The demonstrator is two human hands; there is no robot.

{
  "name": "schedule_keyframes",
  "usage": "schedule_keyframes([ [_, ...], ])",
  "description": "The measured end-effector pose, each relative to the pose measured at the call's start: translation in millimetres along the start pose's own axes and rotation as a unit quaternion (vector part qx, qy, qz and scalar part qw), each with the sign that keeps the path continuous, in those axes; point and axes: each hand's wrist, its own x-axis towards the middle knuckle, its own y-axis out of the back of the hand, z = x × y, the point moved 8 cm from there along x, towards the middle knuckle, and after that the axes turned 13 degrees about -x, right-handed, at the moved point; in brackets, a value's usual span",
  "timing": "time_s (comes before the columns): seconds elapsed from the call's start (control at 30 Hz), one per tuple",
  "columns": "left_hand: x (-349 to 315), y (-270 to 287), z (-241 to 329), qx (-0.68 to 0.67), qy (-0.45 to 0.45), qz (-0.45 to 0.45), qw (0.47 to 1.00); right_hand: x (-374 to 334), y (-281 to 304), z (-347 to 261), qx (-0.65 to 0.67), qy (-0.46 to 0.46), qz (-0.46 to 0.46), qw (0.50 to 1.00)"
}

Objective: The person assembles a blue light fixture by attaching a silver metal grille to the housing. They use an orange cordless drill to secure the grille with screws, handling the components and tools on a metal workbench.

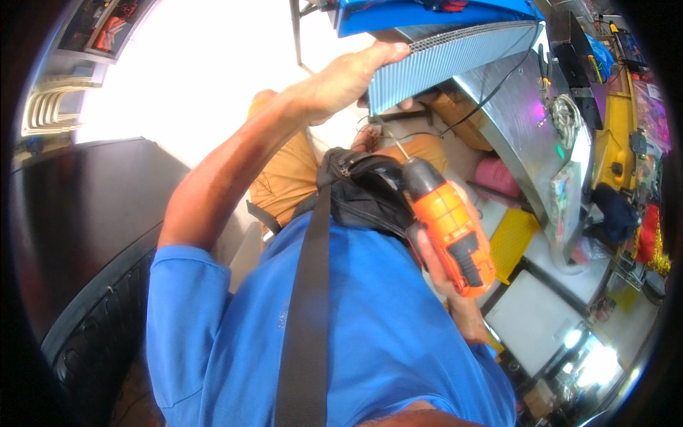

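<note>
My left hand (352,77) reaches forward and grips the near end of a light blue ribbed panel (448,58), thumb on its upper edge and fingertips showing below. The panel's cut edge shows hollow cells, and it runs away to the right toward a metal table (509,92). In front of my belly, my right hand (435,265) is wrapped round an orange and black cordless drill (449,224). Its thin bit (403,148) points up toward the panel's underside, apart from it. The trigger finger is hidden behind the drill body.
A thin black cable (491,92) hangs across the panel and table. On the table lie a coiled grey cable (567,121) and other tools. Beneath it are a pink roll (496,176) and a yellow panel (515,242). A dark cabinet (85,206) stands at left, beside a black chair (92,327).
</note>
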Motion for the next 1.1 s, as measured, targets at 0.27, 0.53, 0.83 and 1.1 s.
schedule_keyframes([
  [0.27, -1, -1, -1, -0.001, 0.000, 0.014, 1.000, 2, 0, 1, -0.005, -0.007, -0.009, 1.000],
  [0.53, 0, -6, 1, -0.021, -0.025, 0.009, 0.999, -2, -2, 7, 0.012, -0.033, -0.006, 0.999],
  [0.83, 1, -8, 3, -0.030, -0.022, 0.002, 0.999, 3, 2, 4, 0.014, -0.014, 0.000, 1.000],
  [1.1, 2, -7, 1, -0.043, -0.016, 0.010, 0.999, 2, 5, 6, -0.026, -0.025, -0.009, 0.999],
])
